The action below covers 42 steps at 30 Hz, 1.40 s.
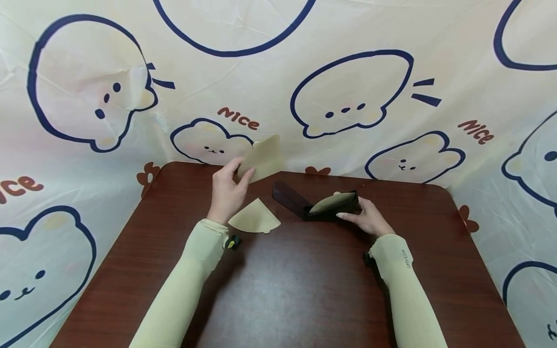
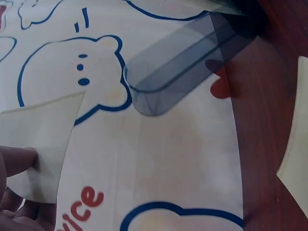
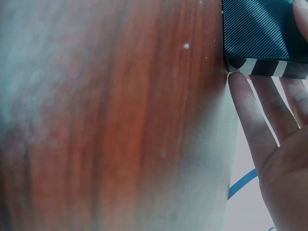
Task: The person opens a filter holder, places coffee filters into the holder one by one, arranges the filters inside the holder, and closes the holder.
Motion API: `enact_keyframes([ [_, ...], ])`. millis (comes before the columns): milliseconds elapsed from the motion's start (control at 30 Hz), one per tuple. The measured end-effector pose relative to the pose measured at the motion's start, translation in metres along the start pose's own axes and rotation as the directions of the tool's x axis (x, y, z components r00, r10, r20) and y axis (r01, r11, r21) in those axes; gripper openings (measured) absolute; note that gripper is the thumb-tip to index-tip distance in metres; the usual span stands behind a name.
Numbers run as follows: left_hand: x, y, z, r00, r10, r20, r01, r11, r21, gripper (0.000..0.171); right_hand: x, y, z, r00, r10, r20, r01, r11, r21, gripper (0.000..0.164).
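Paper wedge (image 1: 267, 155), probably light and easily creased, best held by its edge: our left hand (image 1: 228, 191) pinches it; our right hand (image 1: 370, 221), fingers spread, grips a dark case (image 1: 326, 214).

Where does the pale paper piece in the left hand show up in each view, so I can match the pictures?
Head: the pale paper piece, held by the left hand, is just above and left of centre.
Left wrist: the pale paper piece is at the left edge, mostly in the lower half.
Right wrist: not in it.
Shared landmark: the brown tabletop shows in all three.
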<state>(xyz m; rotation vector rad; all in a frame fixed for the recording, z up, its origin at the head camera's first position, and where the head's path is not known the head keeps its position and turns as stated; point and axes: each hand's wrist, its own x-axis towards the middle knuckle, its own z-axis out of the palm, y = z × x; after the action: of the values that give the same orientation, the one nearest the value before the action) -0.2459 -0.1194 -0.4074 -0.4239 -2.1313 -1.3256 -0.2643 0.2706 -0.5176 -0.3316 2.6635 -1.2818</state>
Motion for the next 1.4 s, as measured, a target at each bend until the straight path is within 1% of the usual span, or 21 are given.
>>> enact_keyframes([
  [133,0.005,0.006,0.008,0.998,0.038,0.051,-0.036,0.999,-0.022,0.021,0.001,0.000,0.000,1.000,0.003,0.001,-0.003,1.000,-0.003,0.059],
  [267,0.007,0.011,0.017,0.993,0.068,0.096,-0.064,0.997,-0.038,0.020,0.001,0.001,0.000,1.000,-0.011,0.004,0.011,1.000,0.000,0.060],
  [433,0.010,0.018,0.028,0.988,0.077,0.137,-0.068,0.995,-0.069,0.019,0.001,0.000,0.000,1.000,-0.030,0.008,0.030,0.999,0.010,0.057],
  [567,0.010,0.022,0.036,0.984,0.081,0.156,-0.069,0.994,-0.086,0.020,0.000,0.001,0.000,0.999,-0.034,0.003,0.034,0.999,0.009,0.054],
  [767,0.012,0.026,0.047,0.978,0.098,0.185,-0.085,0.993,-0.079,0.022,0.000,0.000,-0.001,1.000,-0.012,-0.009,0.012,1.000,0.004,0.052],
  [867,0.013,0.029,0.053,0.970,0.109,0.216,-0.098,0.993,-0.060,0.024,0.000,0.000,-0.001,1.000,0.005,-0.010,-0.005,1.000,-0.002,0.052],
  [1067,0.016,0.034,0.068,0.953,0.137,0.270,-0.140,0.990,-0.009,0.024,0.002,0.000,-0.003,1.000,-0.001,-0.013,0.001,1.000,-0.010,0.060],
  [1167,0.015,0.036,0.075,0.945,0.143,0.296,-0.148,0.989,-0.006,0.025,0.001,0.000,-0.003,1.000,-0.001,-0.021,0.001,1.000,-0.008,0.059],
  [1300,0.014,0.036,0.083,0.928,0.145,0.342,-0.155,0.988,0.002,0.026,0.001,0.000,-0.002,1.000,-0.003,-0.008,0.003,1.000,0.000,0.057],
  [1400,0.013,0.036,0.088,0.914,0.142,0.380,-0.164,0.986,0.027,0.026,0.000,-0.001,-0.002,1.000,0.009,-0.007,-0.009,1.000,-0.010,0.056],
])
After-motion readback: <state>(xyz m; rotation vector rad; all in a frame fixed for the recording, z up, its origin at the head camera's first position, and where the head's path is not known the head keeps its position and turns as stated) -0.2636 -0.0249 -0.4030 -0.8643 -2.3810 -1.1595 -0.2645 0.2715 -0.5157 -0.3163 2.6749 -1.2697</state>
